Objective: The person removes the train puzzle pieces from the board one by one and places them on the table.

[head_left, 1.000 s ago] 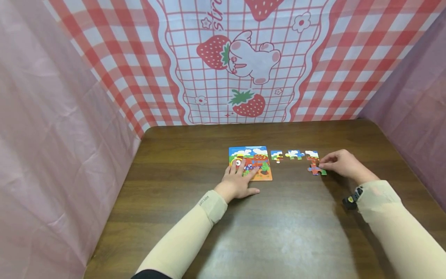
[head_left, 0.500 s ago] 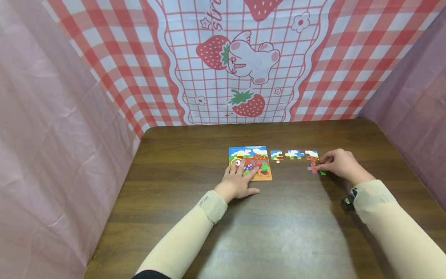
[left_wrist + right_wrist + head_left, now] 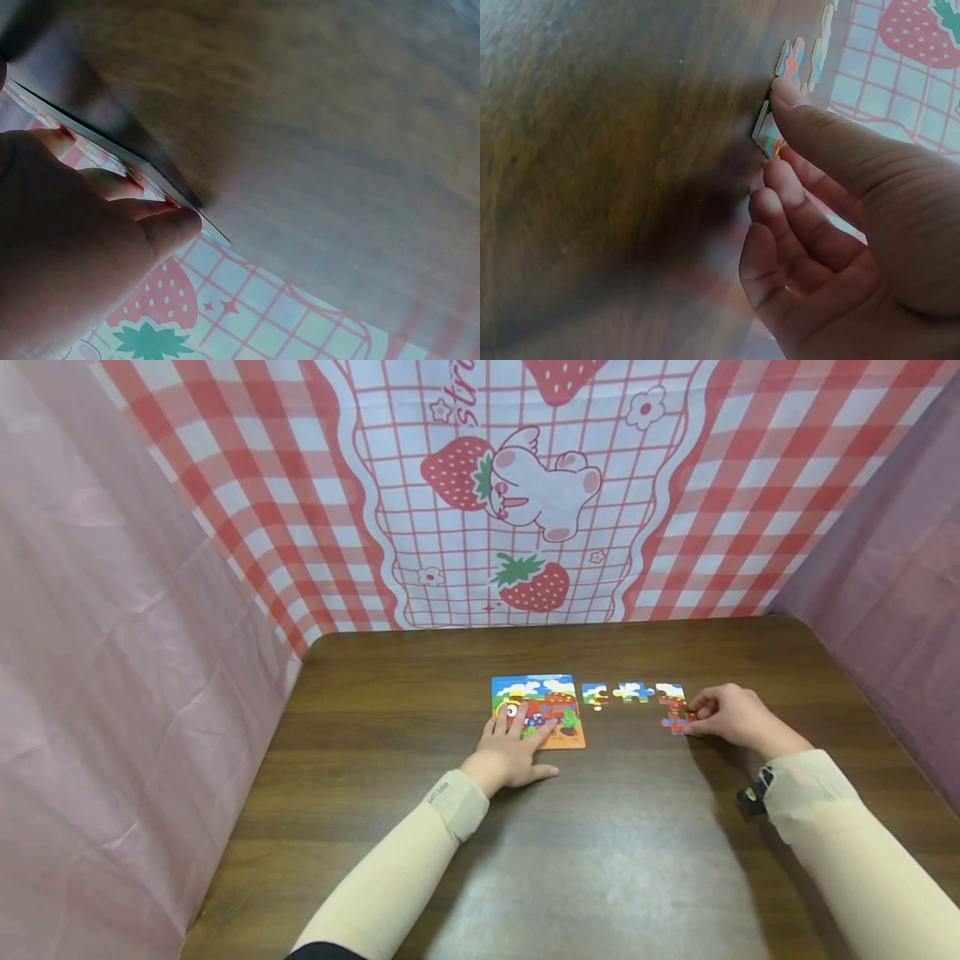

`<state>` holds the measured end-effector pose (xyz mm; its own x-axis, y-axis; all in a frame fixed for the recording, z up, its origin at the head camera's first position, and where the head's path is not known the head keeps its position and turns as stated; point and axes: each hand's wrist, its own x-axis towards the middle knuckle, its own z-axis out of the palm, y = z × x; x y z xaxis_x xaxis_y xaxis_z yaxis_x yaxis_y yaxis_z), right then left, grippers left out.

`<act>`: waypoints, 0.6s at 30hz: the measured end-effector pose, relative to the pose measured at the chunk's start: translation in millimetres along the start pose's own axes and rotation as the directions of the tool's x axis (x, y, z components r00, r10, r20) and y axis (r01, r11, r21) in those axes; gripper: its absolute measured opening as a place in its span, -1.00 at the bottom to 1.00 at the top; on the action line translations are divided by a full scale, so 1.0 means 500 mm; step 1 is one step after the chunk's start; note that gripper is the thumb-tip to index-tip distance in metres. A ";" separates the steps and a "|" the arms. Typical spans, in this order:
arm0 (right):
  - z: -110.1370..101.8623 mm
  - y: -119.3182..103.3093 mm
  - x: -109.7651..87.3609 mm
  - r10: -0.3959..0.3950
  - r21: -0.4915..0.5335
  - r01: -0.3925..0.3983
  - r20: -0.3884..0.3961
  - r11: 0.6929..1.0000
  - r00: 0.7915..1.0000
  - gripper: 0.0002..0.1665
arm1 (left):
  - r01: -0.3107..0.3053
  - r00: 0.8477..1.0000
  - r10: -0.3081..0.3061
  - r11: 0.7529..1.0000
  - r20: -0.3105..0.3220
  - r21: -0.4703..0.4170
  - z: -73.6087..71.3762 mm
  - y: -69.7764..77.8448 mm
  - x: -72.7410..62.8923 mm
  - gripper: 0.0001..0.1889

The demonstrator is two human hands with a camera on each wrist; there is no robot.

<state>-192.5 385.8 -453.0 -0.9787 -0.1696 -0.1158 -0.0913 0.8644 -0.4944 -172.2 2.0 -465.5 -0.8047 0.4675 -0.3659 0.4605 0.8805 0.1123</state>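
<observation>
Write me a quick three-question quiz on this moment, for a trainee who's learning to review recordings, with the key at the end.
1. True or false: the left hand rests on the picture card.
2. Choose one. Between thumb and fingers, the right hand holds: a) the picture card; b) a puzzle piece; c) nothing.
3. Short answer: which fruit is printed on the cloth beyond the table?

Key: 1. True, with its fingers spread over the card. 2. b. 3. Strawberries.
</observation>
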 end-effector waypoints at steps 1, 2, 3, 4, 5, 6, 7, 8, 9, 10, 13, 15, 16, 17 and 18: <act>0.000 -0.001 0.001 0.001 0.003 -0.001 0.005 1.000 1.000 -0.50 | -0.001 1.000 0.001 1.000 -0.001 0.000 0.000 0.000 -0.001 -0.15; 0.000 -0.002 0.002 0.002 0.006 -0.002 0.010 1.000 1.000 -0.53 | -0.002 1.000 0.002 1.000 -0.002 0.001 0.000 0.000 -0.001 -0.15; 0.000 -0.002 0.002 0.003 0.007 -0.003 0.016 1.000 1.000 -0.55 | -0.003 1.000 0.003 1.000 -0.002 0.001 0.000 -0.001 -0.001 -0.15; 0.000 -0.002 0.003 0.005 0.010 -0.005 0.022 1.000 1.000 -0.56 | -0.005 1.000 0.005 1.000 -0.004 0.002 -0.001 -0.001 -0.002 -0.15; 0.001 -0.002 0.004 0.006 0.012 -0.007 0.028 1.000 1.000 -0.56 | -0.004 1.000 0.004 1.000 -0.004 0.000 0.000 -0.001 -0.001 -0.15; 0.001 -0.003 0.004 0.008 0.013 -0.008 0.033 1.000 0.999 -0.57 | -0.002 1.000 0.002 1.000 -0.005 0.000 0.000 -0.001 0.000 -0.15; 0.001 -0.004 0.004 0.009 0.016 -0.010 0.037 1.000 0.999 -0.57 | 0.000 1.000 0.000 1.000 -0.005 -0.002 0.001 -0.001 0.001 -0.15; 0.001 -0.005 0.004 0.010 0.019 -0.011 0.038 1.000 0.999 -0.58 | 0.003 1.000 -0.003 1.000 0.002 -0.005 0.003 -0.002 0.003 -0.15; 0.001 -0.005 0.004 0.012 0.020 -0.013 0.039 1.000 0.999 -0.58 | 0.007 1.000 -0.007 1.000 0.009 -0.006 0.004 -0.002 0.006 -0.15; 0.001 -0.005 0.003 0.014 0.019 -0.014 0.039 1.000 0.999 -0.58 | 0.011 1.000 -0.010 1.000 0.016 -0.008 0.006 -0.003 0.008 -0.15; 0.001 -0.007 0.002 0.016 0.012 -0.016 0.032 1.000 0.999 -0.59 | 0.022 0.999 -0.021 1.000 0.039 -0.013 0.009 -0.004 0.015 -0.14; 0.001 -0.007 0.002 0.016 0.003 -0.016 0.024 1.000 1.000 -0.60 | 0.024 0.999 -0.023 1.000 0.049 -0.011 0.010 -0.005 0.017 -0.14; 0.001 -0.008 0.002 0.017 0.000 -0.017 0.020 1.000 1.000 -0.60 | 0.024 0.998 -0.023 1.000 0.050 -0.011 0.010 -0.005 0.017 -0.14; 0.001 -0.009 0.002 0.016 -0.002 -0.016 0.017 1.000 1.000 -0.61 | 0.023 0.999 -0.022 1.000 0.049 -0.012 0.010 -0.005 0.018 -0.14; 0.001 -0.009 0.002 0.017 -0.003 -0.017 0.015 1.000 1.000 -0.62 | 0.020 0.999 -0.020 1.000 0.042 -0.010 0.010 -0.005 0.017 -0.14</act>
<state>-193.2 381.3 -451.4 -0.9772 -0.1622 -0.1369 -0.0756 0.8688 -0.4894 -178.2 3.3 -473.3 -0.7969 0.4465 -0.4069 0.4405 0.8905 0.1144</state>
